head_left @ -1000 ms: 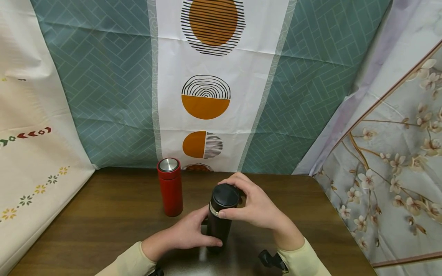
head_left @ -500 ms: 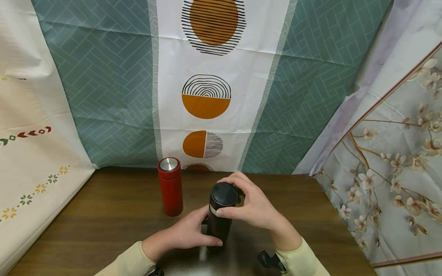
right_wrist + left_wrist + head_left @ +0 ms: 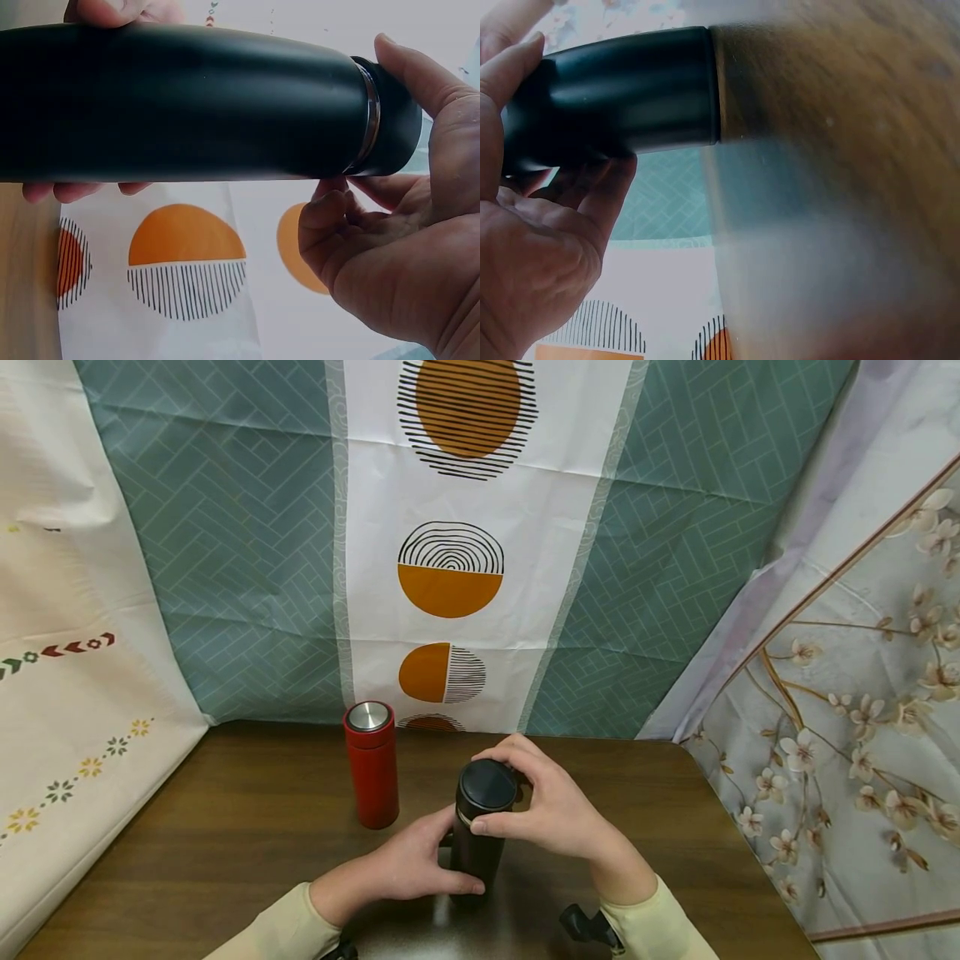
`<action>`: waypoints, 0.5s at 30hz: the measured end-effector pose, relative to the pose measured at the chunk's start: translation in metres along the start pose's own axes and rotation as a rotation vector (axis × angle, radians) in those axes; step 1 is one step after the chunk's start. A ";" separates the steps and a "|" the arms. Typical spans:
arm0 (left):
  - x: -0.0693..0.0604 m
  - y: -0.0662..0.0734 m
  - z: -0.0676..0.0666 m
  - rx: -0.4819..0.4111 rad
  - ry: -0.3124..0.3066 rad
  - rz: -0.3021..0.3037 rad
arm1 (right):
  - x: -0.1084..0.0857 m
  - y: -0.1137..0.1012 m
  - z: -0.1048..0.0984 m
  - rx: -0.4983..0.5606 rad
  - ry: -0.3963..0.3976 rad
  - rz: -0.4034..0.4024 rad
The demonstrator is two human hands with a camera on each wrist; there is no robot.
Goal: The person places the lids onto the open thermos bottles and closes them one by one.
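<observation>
A black thermos flask (image 3: 477,852) with a silvery ring below its black lid (image 3: 489,783) stands upright on the wooden table. Its lower body is held by my left hand (image 3: 408,858), thumb in front and fingers behind, as the left wrist view also shows on the flask (image 3: 630,97). My right hand (image 3: 551,802) grips the lid from the right, thumb at the front near the ring. In the right wrist view the thumb and fingers lie on opposite sides of the lid (image 3: 394,120). The lid sits on the body.
A red thermos flask (image 3: 372,777) with a steel-topped lid stands upright behind and left of my hands. The brown table (image 3: 247,827) ends at a patterned cloth backdrop (image 3: 255,527), with more cloth on both sides.
Both hands keep their hold on the black flask. The lid and right hand shift only very slightly, and the whole view drifts a little.
</observation>
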State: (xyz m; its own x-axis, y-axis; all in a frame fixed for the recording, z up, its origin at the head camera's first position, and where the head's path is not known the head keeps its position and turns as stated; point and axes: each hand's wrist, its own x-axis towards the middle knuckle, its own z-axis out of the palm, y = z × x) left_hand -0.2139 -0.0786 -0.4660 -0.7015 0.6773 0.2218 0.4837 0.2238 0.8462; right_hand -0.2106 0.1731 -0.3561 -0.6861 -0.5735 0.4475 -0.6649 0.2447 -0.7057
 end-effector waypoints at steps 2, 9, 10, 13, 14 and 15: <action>0.000 -0.001 0.000 0.004 0.003 0.000 | 0.000 0.000 0.000 -0.001 -0.004 -0.004; 0.001 -0.003 0.001 0.011 0.009 0.006 | 0.000 0.002 -0.001 0.003 -0.016 -0.013; 0.001 -0.003 0.001 0.011 0.009 0.006 | 0.000 0.001 -0.001 0.003 -0.017 -0.013; 0.000 -0.003 0.001 0.010 0.009 0.005 | 0.000 0.001 -0.001 0.002 -0.019 -0.015; 0.000 -0.003 0.001 0.009 0.009 0.005 | 0.000 0.002 -0.001 0.000 -0.019 -0.015; 0.000 -0.002 0.001 0.009 0.009 0.005 | 0.000 0.002 -0.001 -0.003 -0.019 -0.017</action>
State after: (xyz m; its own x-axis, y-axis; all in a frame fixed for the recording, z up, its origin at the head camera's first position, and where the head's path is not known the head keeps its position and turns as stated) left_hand -0.2146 -0.0781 -0.4687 -0.7038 0.6721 0.2300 0.4914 0.2268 0.8409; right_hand -0.2118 0.1743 -0.3569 -0.6692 -0.5921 0.4491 -0.6772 0.2369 -0.6966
